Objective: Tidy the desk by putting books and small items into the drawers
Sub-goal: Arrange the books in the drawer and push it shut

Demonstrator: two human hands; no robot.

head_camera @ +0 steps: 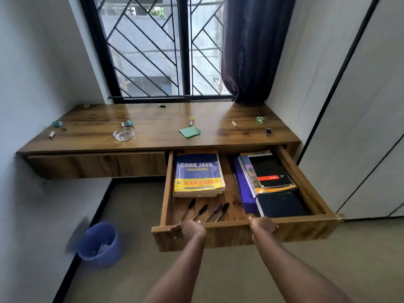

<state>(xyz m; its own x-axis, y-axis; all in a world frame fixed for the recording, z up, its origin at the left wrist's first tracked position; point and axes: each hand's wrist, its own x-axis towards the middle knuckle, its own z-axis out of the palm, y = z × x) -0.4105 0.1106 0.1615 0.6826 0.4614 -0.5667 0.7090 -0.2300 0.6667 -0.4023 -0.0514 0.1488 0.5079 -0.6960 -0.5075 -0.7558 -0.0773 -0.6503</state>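
Observation:
The right-hand wooden drawer [306,230] stands pulled far out from under the desk [153,119]. My left hand [191,229] and my right hand [262,227] both grip its front panel from above. Inside lie a blue and yellow "Core Java" book [197,173] at the left, a stack of dark notebooks [270,173] at the right, and several black pens [205,212] near the front. On the desk top sit a green sticky pad [189,132], a glass ashtray [124,134], small teal clips, erasers and other little bits.
The left drawer [96,165] is closed. A blue bucket [99,244] stands on the floor by the left wall. A barred window and a dark curtain [251,51] rise behind the desk. White wardrobe doors [360,127] fill the right side.

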